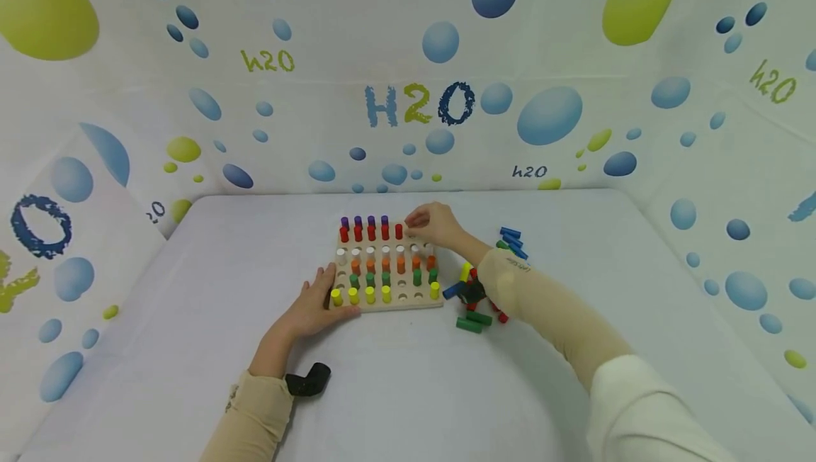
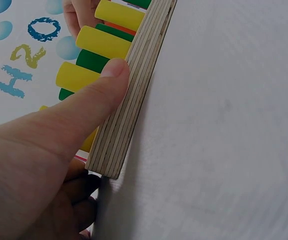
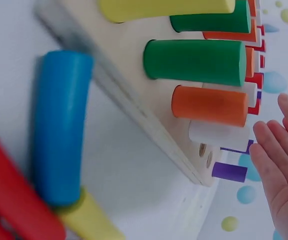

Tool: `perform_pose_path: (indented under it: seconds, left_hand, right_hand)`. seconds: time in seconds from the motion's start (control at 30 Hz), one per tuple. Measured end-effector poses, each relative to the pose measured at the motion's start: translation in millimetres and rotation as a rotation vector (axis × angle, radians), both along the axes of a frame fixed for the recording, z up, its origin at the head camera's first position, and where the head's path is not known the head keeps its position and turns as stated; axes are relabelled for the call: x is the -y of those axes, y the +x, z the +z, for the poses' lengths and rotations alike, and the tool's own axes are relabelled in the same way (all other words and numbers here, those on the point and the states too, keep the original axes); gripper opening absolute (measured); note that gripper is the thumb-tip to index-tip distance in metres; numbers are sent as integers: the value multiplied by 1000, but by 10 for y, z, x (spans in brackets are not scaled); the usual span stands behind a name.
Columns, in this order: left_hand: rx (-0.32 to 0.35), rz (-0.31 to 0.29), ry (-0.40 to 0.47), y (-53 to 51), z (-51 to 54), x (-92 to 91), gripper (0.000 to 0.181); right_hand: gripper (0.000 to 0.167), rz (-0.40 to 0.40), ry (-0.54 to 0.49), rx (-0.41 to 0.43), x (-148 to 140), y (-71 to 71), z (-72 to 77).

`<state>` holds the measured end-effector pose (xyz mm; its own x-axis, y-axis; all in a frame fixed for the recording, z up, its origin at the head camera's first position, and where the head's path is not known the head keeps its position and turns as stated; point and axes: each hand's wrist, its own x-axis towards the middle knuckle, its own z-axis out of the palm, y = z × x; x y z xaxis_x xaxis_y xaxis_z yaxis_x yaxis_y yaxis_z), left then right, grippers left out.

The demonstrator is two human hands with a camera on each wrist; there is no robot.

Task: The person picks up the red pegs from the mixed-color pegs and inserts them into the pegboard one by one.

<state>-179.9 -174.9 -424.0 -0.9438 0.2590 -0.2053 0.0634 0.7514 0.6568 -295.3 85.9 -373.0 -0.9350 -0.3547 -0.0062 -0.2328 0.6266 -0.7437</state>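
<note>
A wooden pegboard (image 1: 382, 306) with rows of coloured pegs lies at the middle of the table. My left hand (image 1: 312, 306) holds its front left corner, the thumb along the front edge and the fingers at the left side. In the left wrist view the thumb (image 2: 116, 70) touches the layered wood edge beside yellow pegs (image 2: 103, 42). My right hand (image 1: 440, 227) reaches over the back right of the board, fingertips next to the row of red pegs (image 1: 372, 233). Whether a peg is between those fingertips is hidden. Purple pegs (image 1: 358, 222) stand in the back row.
Loose red, green, yellow and blue pegs lie right of the board, including a green one (image 1: 469, 324) and a blue one (image 3: 62, 127). More blue pegs (image 1: 512, 237) lie farther back. A black wrist camera (image 1: 309, 380) is on the left wrist. Patterned cloth walls (image 1: 331, 129) enclose the table.
</note>
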Motion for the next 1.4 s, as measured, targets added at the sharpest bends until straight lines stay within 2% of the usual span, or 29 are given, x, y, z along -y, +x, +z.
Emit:
perform_pose_path:
  seconds: [0.23, 0.43, 0.6, 0.93, 1.4]
  left_hand:
    - [4, 4, 2, 14, -18, -5, 109]
    - [4, 5, 1, 18, -18, 1, 109]
    - [4, 6, 5, 24, -13, 1, 110]
    - [-5, -4, -6, 17, -24, 13, 110]
    - [-8, -6, -5, 30, -38, 32, 110]
  right_hand:
    - [26, 68, 1, -9, -130, 107, 23]
    - [26, 48, -8, 37, -220, 203, 44]
    - [25, 38, -8, 35, -311, 268, 57]
    - [26, 59, -39, 29, -521, 399, 85]
    - [27, 114, -83, 37, -813, 613, 37]
